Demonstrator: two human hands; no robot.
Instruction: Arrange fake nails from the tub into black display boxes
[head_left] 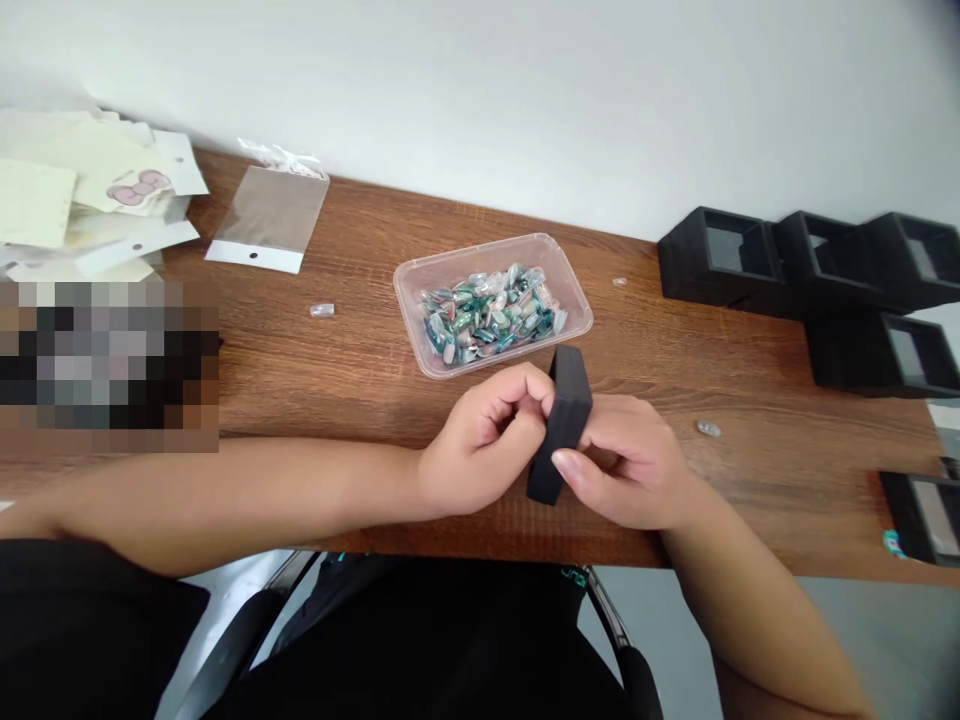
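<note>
Between my two hands a small black box point(564, 415) is held up on edge, above the front part of the table. My left hand point(495, 435) is closed, its thumb and curled fingers pinching at the box's left side. From the right, my right hand point(630, 460) grips the same box, thumb on the near face and the other fingers partly hidden behind it. What lies inside the box is turned out of my sight. Just beyond my hands stands a clear plastic tub point(420, 345) holding many glossy teal, green and clear pieces that look like press-on nails point(495, 315).
Several black boxes with clear windows point(739, 255) stand at the back right; another black box point(930, 520) lies near the right edge. Loose nail-like pieces point(708, 428) lie on the wooden table point(360, 400). Clear packets point(270, 215) and pale cards point(90, 170) are at the left.
</note>
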